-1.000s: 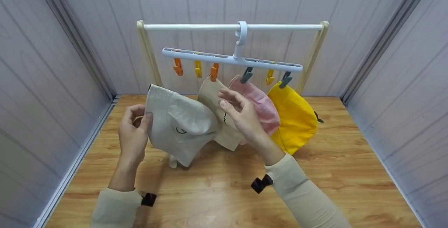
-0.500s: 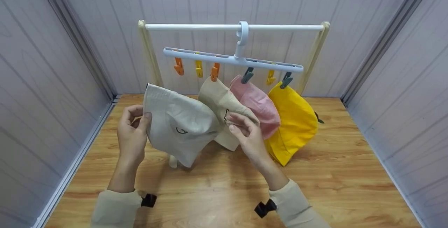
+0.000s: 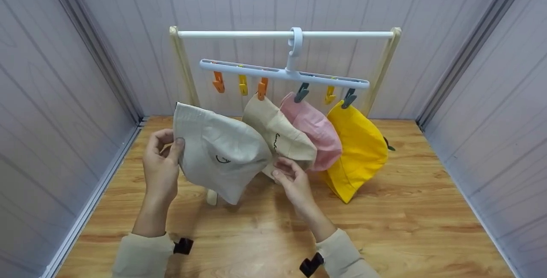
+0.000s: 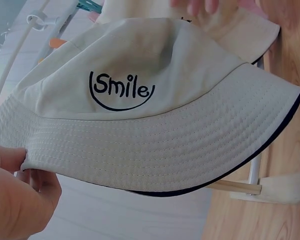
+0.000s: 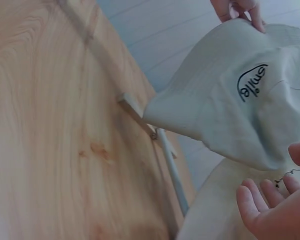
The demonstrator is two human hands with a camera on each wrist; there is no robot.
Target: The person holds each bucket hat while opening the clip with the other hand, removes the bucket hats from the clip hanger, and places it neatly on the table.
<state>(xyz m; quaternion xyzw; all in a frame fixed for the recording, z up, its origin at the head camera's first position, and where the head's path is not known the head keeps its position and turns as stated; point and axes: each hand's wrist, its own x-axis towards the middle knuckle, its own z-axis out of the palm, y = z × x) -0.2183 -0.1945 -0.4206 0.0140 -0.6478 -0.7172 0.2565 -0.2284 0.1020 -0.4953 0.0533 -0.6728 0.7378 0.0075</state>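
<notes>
"Smile" hat (image 3: 218, 154) held below left end of hanger (image 3: 273, 72), brim (image 4: 140, 155) pinched by left hand (image 3: 160, 160); right hand (image 3: 297, 187) relaxed, nothing gripped. Judged light, soft; best taken by the stiffer stitched brim.

The hanger (image 3: 290, 73) hangs on the rod (image 3: 235, 34); below, three hats (image 3: 314, 128); left, a fourth hat (image 3: 218, 147).

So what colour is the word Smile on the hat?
The word Smile looks black, clearest in the left wrist view.
</notes>
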